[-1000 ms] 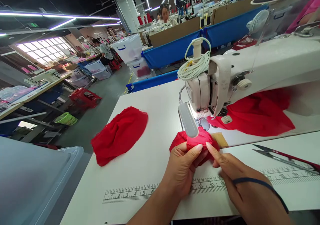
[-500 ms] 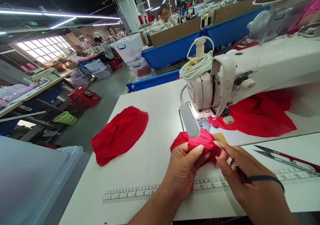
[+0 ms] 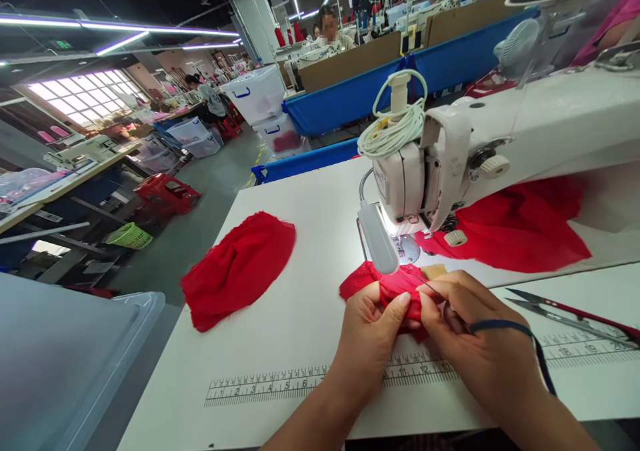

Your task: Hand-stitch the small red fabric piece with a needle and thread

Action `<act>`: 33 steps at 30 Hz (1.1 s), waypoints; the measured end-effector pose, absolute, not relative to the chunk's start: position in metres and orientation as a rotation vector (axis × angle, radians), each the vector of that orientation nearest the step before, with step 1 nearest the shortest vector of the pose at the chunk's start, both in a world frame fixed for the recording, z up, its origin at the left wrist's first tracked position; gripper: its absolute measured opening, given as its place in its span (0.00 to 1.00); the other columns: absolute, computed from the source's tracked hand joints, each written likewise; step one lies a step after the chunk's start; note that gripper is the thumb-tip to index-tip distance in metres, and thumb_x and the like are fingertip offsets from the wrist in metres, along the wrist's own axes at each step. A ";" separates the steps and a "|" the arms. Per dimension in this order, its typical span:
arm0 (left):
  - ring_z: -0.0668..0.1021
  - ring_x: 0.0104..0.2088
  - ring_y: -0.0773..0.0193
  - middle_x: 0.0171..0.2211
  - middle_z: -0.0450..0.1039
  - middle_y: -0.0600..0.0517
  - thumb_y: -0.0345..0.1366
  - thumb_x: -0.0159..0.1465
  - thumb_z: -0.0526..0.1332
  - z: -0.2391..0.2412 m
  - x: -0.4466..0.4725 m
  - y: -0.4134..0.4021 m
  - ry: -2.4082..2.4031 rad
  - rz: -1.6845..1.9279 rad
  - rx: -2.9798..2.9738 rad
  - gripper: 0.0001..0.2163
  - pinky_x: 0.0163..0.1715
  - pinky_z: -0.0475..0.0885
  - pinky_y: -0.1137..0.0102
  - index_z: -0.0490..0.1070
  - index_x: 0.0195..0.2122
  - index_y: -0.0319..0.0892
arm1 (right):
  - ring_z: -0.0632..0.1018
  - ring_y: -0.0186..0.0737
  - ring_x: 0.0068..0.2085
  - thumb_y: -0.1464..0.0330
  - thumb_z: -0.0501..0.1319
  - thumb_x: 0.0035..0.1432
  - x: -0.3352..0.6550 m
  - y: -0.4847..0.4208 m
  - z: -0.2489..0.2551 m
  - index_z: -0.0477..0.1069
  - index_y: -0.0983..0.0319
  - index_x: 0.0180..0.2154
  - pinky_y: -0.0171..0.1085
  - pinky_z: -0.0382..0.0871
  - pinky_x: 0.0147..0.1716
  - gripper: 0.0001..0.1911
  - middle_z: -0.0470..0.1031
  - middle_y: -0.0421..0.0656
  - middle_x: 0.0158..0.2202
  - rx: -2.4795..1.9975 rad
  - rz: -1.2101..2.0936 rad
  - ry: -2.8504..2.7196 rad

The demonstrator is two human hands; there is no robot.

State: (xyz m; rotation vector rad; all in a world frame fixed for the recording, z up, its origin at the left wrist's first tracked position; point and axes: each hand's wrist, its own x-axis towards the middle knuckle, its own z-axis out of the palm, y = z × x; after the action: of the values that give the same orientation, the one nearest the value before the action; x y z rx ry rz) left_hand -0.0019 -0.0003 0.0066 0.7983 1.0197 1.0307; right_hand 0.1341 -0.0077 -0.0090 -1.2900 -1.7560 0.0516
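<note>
A bunched piece of red fabric (image 3: 400,284) is pinched between the thumb and fingers of my left hand (image 3: 367,337), just in front of the sewing machine (image 3: 405,184). My right hand (image 3: 475,344) is closed around a thin pointed metal tool (image 3: 429,285), its tip at the fabric; most of the tool is hidden by my fingers, so its kind is unclear. A dark blue band (image 3: 500,324) loops over that hand. The two hands are close together, thumbs nearly touching. The machine's small lamp (image 3: 381,241) partly covers the fabric's far edge.
Another red fabric piece (image 3: 240,271) lies flat on the left of the white table (image 3: 310,231). More red cloth (image 3: 520,231) sits under the machine arm. Thread snips (image 3: 575,314) lie at right, above a printed ruler (image 3: 270,384). A plastic bin (image 3: 70,364) stands at left.
My right hand has moved left and up toward my left hand, bringing the tool tip over the fabric. The left hand keeps its pinch, with the fabric slightly regathered.
</note>
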 end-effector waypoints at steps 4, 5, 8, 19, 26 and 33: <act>0.71 0.26 0.68 0.23 0.72 0.53 0.39 0.58 0.67 0.007 -0.002 -0.001 1.024 1.024 0.837 0.10 0.31 0.70 0.72 0.73 0.26 0.38 | 0.70 0.29 0.23 0.71 0.57 0.61 0.133 -0.007 -0.008 0.69 0.59 0.29 0.29 0.66 0.23 0.07 0.72 0.38 0.29 -1.298 0.113 -1.726; 0.71 0.26 0.68 0.23 0.72 0.53 0.39 0.58 0.67 0.007 -0.002 -0.001 1.024 1.023 0.836 0.10 0.31 0.69 0.72 0.73 0.26 0.38 | 0.71 0.29 0.24 0.71 0.57 0.61 0.133 -0.006 -0.007 0.69 0.59 0.29 0.29 0.66 0.23 0.07 0.72 0.38 0.29 -1.292 0.127 -1.727; 0.71 0.25 0.68 0.22 0.72 0.53 0.39 0.56 0.68 0.007 -0.002 -0.001 1.031 1.032 0.816 0.10 0.30 0.68 0.72 0.73 0.25 0.38 | 0.72 0.31 0.26 0.70 0.57 0.61 0.133 -0.006 -0.006 0.70 0.58 0.29 0.30 0.68 0.26 0.08 0.72 0.38 0.27 -1.278 0.144 -1.738; 0.71 0.25 0.68 0.22 0.71 0.53 0.39 0.55 0.68 0.008 -0.002 0.001 1.007 1.010 0.856 0.11 0.29 0.68 0.73 0.73 0.24 0.37 | 0.70 0.28 0.24 0.72 0.56 0.60 0.130 -0.007 -0.013 0.67 0.59 0.29 0.29 0.65 0.24 0.07 0.73 0.39 0.31 -1.335 0.023 -1.658; 0.71 0.24 0.68 0.23 0.72 0.53 0.39 0.55 0.68 0.007 -0.003 0.001 1.020 1.030 0.840 0.09 0.30 0.69 0.71 0.74 0.25 0.38 | 0.79 0.36 0.36 0.68 0.57 0.63 0.146 -0.004 -0.007 0.72 0.57 0.38 0.33 0.74 0.35 0.06 0.77 0.41 0.36 -1.272 0.197 -1.804; 0.72 0.24 0.67 0.21 0.71 0.53 0.39 0.56 0.68 0.006 -0.002 0.001 1.021 1.019 0.844 0.10 0.29 0.70 0.71 0.73 0.24 0.38 | 0.75 0.31 0.28 0.70 0.56 0.62 0.139 -0.005 -0.008 0.69 0.58 0.31 0.29 0.69 0.26 0.07 0.73 0.39 0.30 -1.246 0.094 -1.823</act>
State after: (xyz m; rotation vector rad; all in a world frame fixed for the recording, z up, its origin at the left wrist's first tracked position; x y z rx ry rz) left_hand -0.0023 0.0011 0.0060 0.8441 1.0213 1.0186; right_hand 0.1391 -0.0048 -0.0083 -1.2460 -1.8230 0.0943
